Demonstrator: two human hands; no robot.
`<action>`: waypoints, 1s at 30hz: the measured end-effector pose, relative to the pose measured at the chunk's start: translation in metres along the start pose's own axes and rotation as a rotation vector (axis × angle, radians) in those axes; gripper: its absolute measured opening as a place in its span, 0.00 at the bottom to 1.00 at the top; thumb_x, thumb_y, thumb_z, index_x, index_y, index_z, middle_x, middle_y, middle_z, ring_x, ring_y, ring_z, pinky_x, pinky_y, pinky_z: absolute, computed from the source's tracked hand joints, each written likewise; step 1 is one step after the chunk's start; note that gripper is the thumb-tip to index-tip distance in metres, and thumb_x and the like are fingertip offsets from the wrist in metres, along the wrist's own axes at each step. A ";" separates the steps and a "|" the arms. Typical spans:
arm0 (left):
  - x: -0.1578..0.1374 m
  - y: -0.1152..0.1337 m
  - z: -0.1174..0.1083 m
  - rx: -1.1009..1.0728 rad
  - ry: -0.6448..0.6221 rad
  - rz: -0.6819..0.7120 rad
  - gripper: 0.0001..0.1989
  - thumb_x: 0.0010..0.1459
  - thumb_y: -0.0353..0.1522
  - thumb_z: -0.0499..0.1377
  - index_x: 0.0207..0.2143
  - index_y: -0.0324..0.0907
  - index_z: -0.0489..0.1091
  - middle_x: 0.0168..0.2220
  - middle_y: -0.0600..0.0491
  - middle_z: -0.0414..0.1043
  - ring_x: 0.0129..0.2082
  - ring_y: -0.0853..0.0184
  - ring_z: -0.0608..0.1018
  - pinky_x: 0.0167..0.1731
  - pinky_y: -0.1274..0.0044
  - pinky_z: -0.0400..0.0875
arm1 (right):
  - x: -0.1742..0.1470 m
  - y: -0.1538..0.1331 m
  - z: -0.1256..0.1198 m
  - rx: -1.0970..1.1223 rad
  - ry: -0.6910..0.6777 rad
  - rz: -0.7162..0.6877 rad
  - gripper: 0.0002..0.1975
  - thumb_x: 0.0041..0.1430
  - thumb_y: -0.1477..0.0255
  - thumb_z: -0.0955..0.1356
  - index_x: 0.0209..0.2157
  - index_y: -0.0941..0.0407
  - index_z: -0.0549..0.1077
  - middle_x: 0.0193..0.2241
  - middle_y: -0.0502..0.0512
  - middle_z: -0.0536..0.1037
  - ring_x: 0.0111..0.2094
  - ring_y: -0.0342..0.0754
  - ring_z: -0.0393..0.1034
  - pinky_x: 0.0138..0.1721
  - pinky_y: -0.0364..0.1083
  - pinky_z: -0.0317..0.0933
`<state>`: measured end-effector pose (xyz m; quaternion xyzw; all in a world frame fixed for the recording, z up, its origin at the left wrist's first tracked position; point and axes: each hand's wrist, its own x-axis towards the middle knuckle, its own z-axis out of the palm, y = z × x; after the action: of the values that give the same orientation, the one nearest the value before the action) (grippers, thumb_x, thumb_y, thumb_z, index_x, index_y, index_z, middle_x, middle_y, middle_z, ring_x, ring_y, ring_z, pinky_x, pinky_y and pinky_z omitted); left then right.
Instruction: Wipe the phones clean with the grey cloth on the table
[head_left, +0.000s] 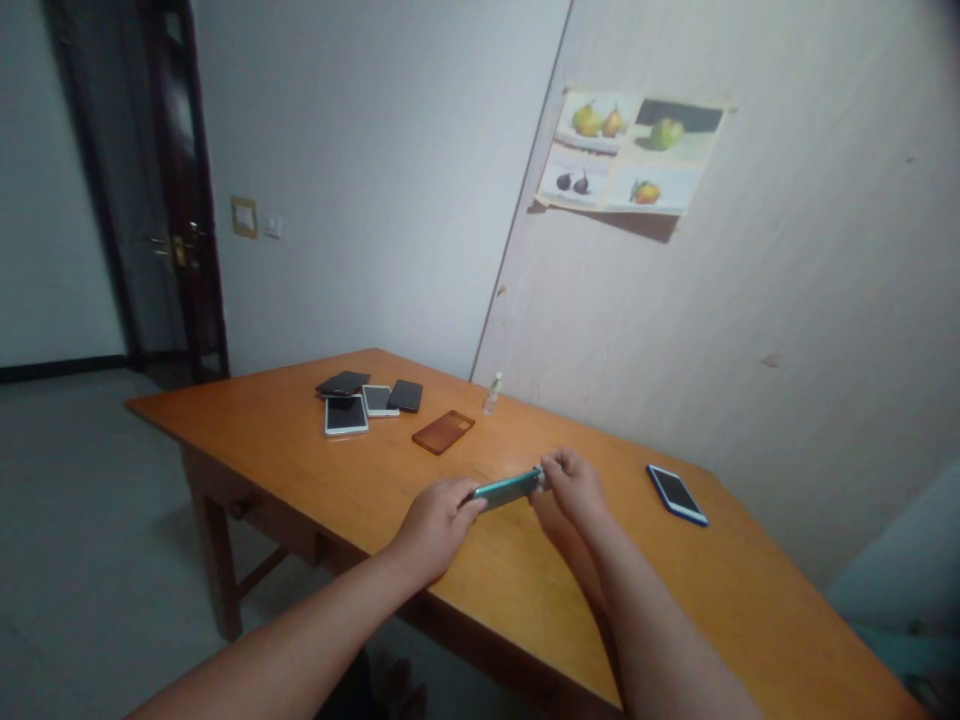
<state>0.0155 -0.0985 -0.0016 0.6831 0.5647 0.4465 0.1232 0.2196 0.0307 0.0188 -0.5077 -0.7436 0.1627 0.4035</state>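
Observation:
A teal-edged smartphone [504, 490] is held tilted just above the table's near side. Its left end is gripped in my left hand [435, 525], thumb on the near side. At the phone's right end, my right hand [576, 488] is closed in a pinch. A small pale thing [540, 478] shows between its fingertips and the phone's corner; its kind is too small to tell. Beyond the phone, a brown translucent phone case [444, 432] lies on the table. A small clear bottle [492, 394] stands upright behind it.
On the wooden table [247, 420], a white tablet-like phone [346, 415], another white phone [380, 401] and dark flat items [406, 396] lie grouped at the back left. A blue-edged phone [676, 495] lies at the right. A wall with a fruit poster [630, 150] rises behind.

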 end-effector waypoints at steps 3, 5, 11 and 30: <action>0.000 0.002 -0.001 -0.005 -0.013 -0.014 0.08 0.62 0.35 0.55 0.35 0.44 0.73 0.34 0.52 0.75 0.36 0.63 0.75 0.36 0.76 0.64 | -0.003 -0.004 0.002 0.001 -0.015 -0.014 0.12 0.59 0.62 0.64 0.25 0.53 0.71 0.22 0.51 0.76 0.25 0.47 0.67 0.29 0.43 0.55; 0.001 0.003 -0.001 -0.011 -0.015 -0.023 0.08 0.62 0.35 0.55 0.34 0.44 0.73 0.33 0.52 0.75 0.35 0.63 0.74 0.35 0.76 0.64 | -0.006 -0.011 0.007 0.023 -0.075 -0.065 0.11 0.59 0.62 0.65 0.26 0.53 0.71 0.23 0.51 0.76 0.26 0.46 0.68 0.30 0.43 0.56; 0.001 0.002 -0.001 -0.047 -0.013 -0.034 0.09 0.62 0.36 0.55 0.35 0.44 0.73 0.34 0.52 0.75 0.36 0.63 0.74 0.36 0.76 0.64 | 0.000 -0.001 0.002 0.049 -0.064 -0.029 0.13 0.59 0.61 0.64 0.26 0.53 0.71 0.23 0.52 0.76 0.27 0.47 0.69 0.31 0.44 0.58; 0.002 0.000 0.002 -0.062 -0.010 -0.028 0.08 0.62 0.34 0.55 0.34 0.43 0.74 0.32 0.53 0.74 0.34 0.63 0.74 0.34 0.76 0.63 | -0.015 -0.023 0.010 0.030 -0.131 -0.119 0.11 0.60 0.63 0.64 0.28 0.52 0.72 0.24 0.51 0.77 0.27 0.47 0.69 0.30 0.44 0.56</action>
<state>0.0170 -0.0964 -0.0021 0.6730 0.5596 0.4586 0.1533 0.1994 0.0093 0.0213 -0.4448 -0.7948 0.1821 0.3705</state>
